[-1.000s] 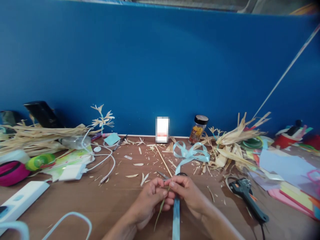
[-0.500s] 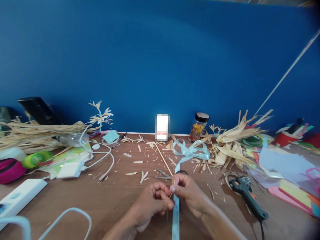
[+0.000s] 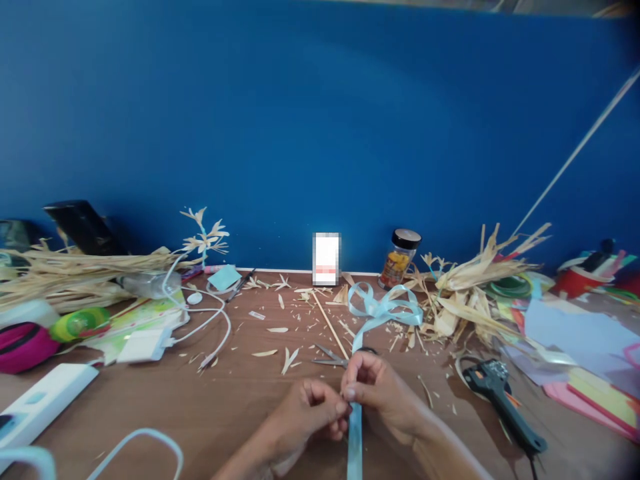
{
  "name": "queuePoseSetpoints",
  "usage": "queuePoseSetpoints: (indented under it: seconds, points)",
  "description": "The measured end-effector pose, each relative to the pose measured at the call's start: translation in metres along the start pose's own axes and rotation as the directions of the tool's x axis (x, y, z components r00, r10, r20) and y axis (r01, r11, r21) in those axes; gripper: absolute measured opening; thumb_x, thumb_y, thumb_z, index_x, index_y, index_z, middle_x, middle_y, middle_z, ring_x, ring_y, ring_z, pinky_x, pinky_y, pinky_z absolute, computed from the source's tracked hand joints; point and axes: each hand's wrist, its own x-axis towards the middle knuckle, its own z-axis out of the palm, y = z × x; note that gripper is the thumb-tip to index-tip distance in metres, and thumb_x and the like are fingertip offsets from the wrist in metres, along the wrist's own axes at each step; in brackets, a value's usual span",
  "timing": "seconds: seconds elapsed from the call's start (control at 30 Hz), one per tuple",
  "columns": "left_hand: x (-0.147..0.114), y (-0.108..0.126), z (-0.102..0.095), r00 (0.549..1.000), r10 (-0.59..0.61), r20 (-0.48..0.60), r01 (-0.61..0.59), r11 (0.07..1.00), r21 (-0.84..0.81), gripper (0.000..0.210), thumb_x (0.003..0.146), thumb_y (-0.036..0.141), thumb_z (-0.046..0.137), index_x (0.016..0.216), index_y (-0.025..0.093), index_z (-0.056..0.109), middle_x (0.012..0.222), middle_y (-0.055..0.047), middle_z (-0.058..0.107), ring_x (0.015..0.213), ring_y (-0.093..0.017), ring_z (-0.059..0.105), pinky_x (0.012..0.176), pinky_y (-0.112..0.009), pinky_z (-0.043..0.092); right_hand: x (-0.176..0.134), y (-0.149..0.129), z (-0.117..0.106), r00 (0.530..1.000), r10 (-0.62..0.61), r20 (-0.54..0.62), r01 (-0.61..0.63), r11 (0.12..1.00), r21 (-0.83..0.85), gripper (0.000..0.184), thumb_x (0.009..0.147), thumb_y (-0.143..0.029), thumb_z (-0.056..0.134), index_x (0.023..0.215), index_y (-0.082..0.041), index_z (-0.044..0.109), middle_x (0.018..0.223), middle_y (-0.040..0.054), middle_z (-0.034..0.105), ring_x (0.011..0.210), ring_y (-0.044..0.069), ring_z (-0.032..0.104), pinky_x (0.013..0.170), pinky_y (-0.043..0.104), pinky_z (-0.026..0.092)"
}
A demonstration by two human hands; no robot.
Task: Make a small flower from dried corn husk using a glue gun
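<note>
1 blue ribbon (image 3: 355, 447) over table (image 3: 215, 400), long axis near-to-far. Right hand (image 3: 383, 395) nearer, overlapping ribbon in view; left hand (image 3: 311, 417) just left of it. Both pinched at fingertips; contents cannot tell. Scissors (image 3: 331, 357) left of ribbon, beyond hands.

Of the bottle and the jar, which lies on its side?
The bottle, beside the dried husks on the left; the black-lidded jar stands on its base.
</note>
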Motion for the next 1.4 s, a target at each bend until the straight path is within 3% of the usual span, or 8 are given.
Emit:
queuePoseSetpoints:
  seconds: [0.2,0.4,0.53,0.83,1.0,1.1,1.2,1.4]
  points:
    - [-0.001,0.001,0.0,0.999,-0.051,-0.006,0.051,0.998,-0.024,0.022,0.053,0.028,0.076,0.053,0.011,0.062,0.049,-0.002,0.062,0.042,-0.007,0.051,0.05,-0.021,0.04,0.0,-0.006,-0.002,0.997,-0.019,-0.078,-0.009,0.938,-0.345,0.012,0.057,-0.021,0.07,0.061,-0.014,0.061,0.053,-0.0036,0.054,0.051,0.009,0.047,0.051,0.02,0.034]
    - [0.003,-0.002,-0.002,0.991,-0.041,-0.131,0.042,0.999,0.005,0.026,0.042,0.026,0.079,0.049,0.012,0.058,0.046,-0.001,0.061,0.041,-0.009,0.05,0.047,-0.022,0.038,0.003,-0.004,-0.009,0.987,-0.155,-0.048,0.069,0.671,-0.739,0.02,0.064,-0.02,0.063,0.048,-0.016,0.051,0.053,-0.0034,0.049,0.056,0.011,0.044,0.054,0.021,0.033]
    - [0.006,-0.008,-0.006,0.981,-0.021,-0.191,0.04,0.995,0.097,0.027,0.039,0.026,0.08,0.051,0.013,0.059,0.041,0.004,0.056,0.037,-0.006,0.045,0.041,-0.019,0.032,0.004,-0.004,-0.01,0.989,-0.142,0.041,0.114,0.555,-0.824,0.025,0.07,-0.025,0.058,0.047,-0.016,0.052,0.053,-0.0024,0.049,0.057,0.012,0.046,0.055,0.022,0.033]
    - [0.006,-0.007,-0.006,0.991,-0.016,-0.133,0.027,0.996,0.085,0.028,0.044,0.029,0.078,0.057,0.013,0.059,0.049,0.0,0.061,0.04,-0.008,0.05,0.042,-0.019,0.037,0.0,-0.019,-0.016,0.995,-0.004,0.104,0.084,0.628,-0.774,0.016,0.075,-0.023,0.054,0.061,-0.018,0.059,0.062,-0.0014,0.057,0.062,0.013,0.051,0.06,0.021,0.037]
    - [0.002,0.0,-0.002,0.997,-0.071,-0.028,0.071,0.997,-0.014,0.029,0.064,0.039,0.066,0.064,0.01,0.064,0.053,-0.002,0.061,0.043,-0.007,0.053,0.048,-0.019,0.041,0.0,-0.02,-0.016,0.994,-0.074,0.076,0.105,0.58,-0.808,0.021,0.082,-0.028,0.046,0.064,-0.018,0.051,0.063,-0.0017,0.051,0.061,0.013,0.047,0.058,0.021,0.037]
    - [0.0,-0.001,-0.003,0.992,-0.12,0.037,0.121,0.992,-0.021,0.023,0.063,0.032,0.068,0.071,0.01,0.068,0.058,-0.003,0.063,0.048,-0.007,0.055,0.053,-0.02,0.043,-0.001,-0.019,-0.013,0.988,-0.113,0.107,0.151,0.539,-0.828,0.024,0.085,-0.031,0.04,0.066,-0.019,0.048,0.066,-0.0012,0.049,0.063,0.013,0.046,0.059,0.022,0.037]
    - [0.001,-0.003,-0.006,0.992,-0.121,0.019,0.121,0.993,0.009,0.022,0.062,0.032,0.069,0.067,0.011,0.068,0.059,-0.004,0.064,0.048,-0.008,0.055,0.05,-0.019,0.042,-0.001,-0.017,-0.009,0.975,-0.177,0.135,0.209,0.526,-0.824,0.026,0.086,-0.031,0.037,0.065,-0.019,0.046,0.07,0.0001,0.048,0.066,0.014,0.047,0.063,0.023,0.038]
    - [0.003,-0.008,-0.005,0.997,-0.046,-0.058,0.051,0.995,0.086,0.02,0.053,0.027,0.074,0.061,0.01,0.068,0.058,-0.003,0.064,0.047,-0.008,0.052,0.041,-0.017,0.035,-0.001,-0.011,-0.004,0.968,-0.226,0.11,0.23,0.621,-0.75,0.03,0.086,-0.03,0.037,0.06,-0.018,0.045,0.087,0.004,0.053,0.074,0.015,0.052,0.07,0.024,0.04]
